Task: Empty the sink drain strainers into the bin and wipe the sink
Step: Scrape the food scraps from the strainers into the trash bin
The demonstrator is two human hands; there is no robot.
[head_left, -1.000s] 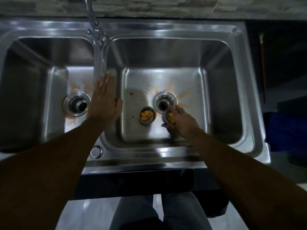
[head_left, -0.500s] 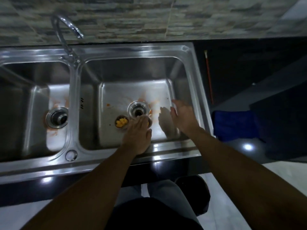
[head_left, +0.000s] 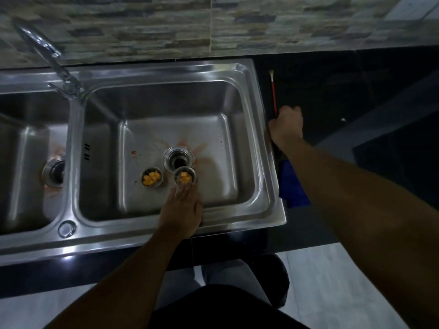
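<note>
The steel sink (head_left: 166,72) has two basins, a left basin (head_left: 23,138) and a right basin (head_left: 213,143), under one tap (head_left: 47,53). Each basin has one open drain, the left drain (head_left: 55,172) and the right drain (head_left: 178,159), and both are ringed with orange smears.

Two strainers stand out of their holes on the floor of the right basin, each holding yellow-orange food bits. The left strainer (head_left: 152,179) sits alone, and the right strainer (head_left: 184,178) sits just beside it, against the near rim of the right drain.

The left hand (head_left: 181,207) reaches in with its fingers stretched to the right strainer's near edge. They are blurred, so I cannot tell if they grasp it.

The right hand (head_left: 286,125) is on the dark counter (head_left: 332,91) beside the sink. Its fingers are curled at the end of one red-handled brush (head_left: 273,91), and I cannot tell whether it has hold of it. One blue cloth (head_left: 293,186) lies under that forearm.
</note>
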